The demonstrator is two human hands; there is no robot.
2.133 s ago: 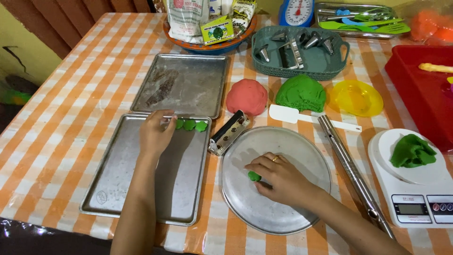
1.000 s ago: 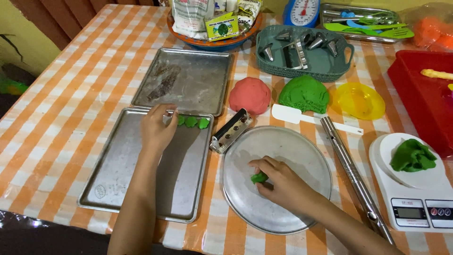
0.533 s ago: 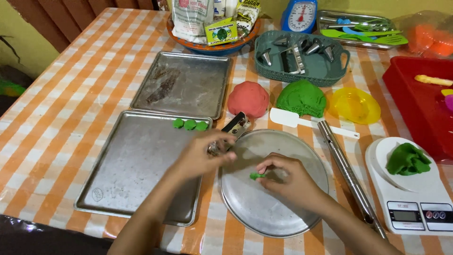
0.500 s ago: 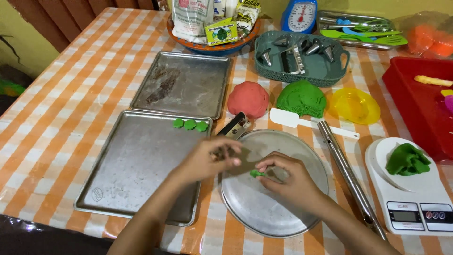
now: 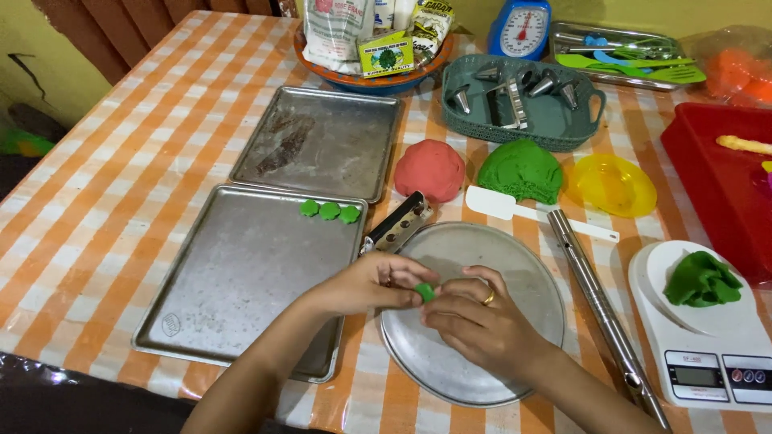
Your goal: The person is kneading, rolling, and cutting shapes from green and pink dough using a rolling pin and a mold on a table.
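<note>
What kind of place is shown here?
Probably a home kitchen table set up for baking: rectangular metal baking trays, red and green dough balls, and a white digital kitchen scale on an orange checked tablecloth.

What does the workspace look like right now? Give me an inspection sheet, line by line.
Surface: table under an orange and white checked cloth.
Job's things: small green dough piece pinched between both hands above the round metal plate; three green dough pieces at the top edge of the near baking tray.
Clutter: second baking tray, red dough ball, green dough ball, white scraper, metal rod, kitchen scale with green dough, teal basket of metal tips.
Grippers: left hand and right hand both on the small piece.
Cables: nothing seen.
Surroundings: yellow wall.
</note>
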